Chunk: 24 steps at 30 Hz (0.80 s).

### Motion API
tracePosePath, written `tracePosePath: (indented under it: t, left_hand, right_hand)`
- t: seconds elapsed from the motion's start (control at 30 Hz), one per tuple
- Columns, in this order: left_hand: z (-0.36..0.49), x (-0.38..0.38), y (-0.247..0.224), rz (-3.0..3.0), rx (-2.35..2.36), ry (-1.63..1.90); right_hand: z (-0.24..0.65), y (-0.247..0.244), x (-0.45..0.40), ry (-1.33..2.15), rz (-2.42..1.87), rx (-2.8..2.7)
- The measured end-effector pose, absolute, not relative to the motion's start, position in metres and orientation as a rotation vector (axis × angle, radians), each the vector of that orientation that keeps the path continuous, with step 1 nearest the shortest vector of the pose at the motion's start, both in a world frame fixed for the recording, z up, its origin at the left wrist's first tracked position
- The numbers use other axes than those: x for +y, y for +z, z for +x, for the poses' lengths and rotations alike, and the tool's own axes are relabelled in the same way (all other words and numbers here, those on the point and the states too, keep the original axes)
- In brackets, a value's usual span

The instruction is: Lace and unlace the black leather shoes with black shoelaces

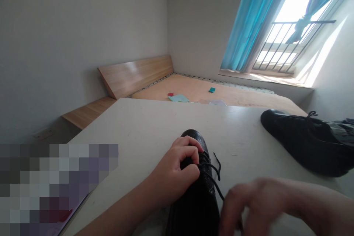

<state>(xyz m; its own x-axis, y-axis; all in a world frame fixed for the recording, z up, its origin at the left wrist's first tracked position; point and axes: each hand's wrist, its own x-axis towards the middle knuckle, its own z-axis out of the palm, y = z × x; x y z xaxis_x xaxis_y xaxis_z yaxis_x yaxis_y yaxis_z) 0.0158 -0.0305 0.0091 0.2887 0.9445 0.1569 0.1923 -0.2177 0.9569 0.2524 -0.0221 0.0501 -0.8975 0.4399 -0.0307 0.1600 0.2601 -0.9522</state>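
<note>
The person's left hand is bare, with slim, smoothly rounded fingers, a short, full thumb and a narrow wrist that leads into an equally bare left forearm, plain and smooth in outline, thickening gradually away from the hand. The right hand is bare too, its knuckles forming soft, rounded bumps, and it joins a bare right forearm of similarly smooth shape. Blur softens this side, so the finer detail of the right hand cannot fairly be made out.
</note>
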Motion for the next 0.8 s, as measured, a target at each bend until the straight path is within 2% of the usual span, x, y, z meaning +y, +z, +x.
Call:
tracePosePath:
  t: [0.13,0.23,0.37,0.6,0.8]
  left_hand:
    - [0.015,-0.033,0.009,1.735,1.073,1.117]
    - [0.015,-0.032,0.009,1.767,1.094,1.187]
    - [0.017,-0.032,0.007,1.771,1.125,1.247]
    - [0.02,-0.038,0.005,2.023,1.304,1.444]
    - [0.023,-0.033,0.004,1.597,1.11,1.321]
  right_hand:
    - [0.219,0.029,-0.012,1.177,-1.117,-2.082]
    - [0.206,0.011,-0.008,1.004,-1.039,-2.02]
    - [0.2,0.004,-0.013,0.977,-0.883,-2.028]
    - [0.196,0.005,-0.014,1.026,-0.913,-1.925]
    - [0.196,0.005,-0.016,1.114,-0.894,-1.87]
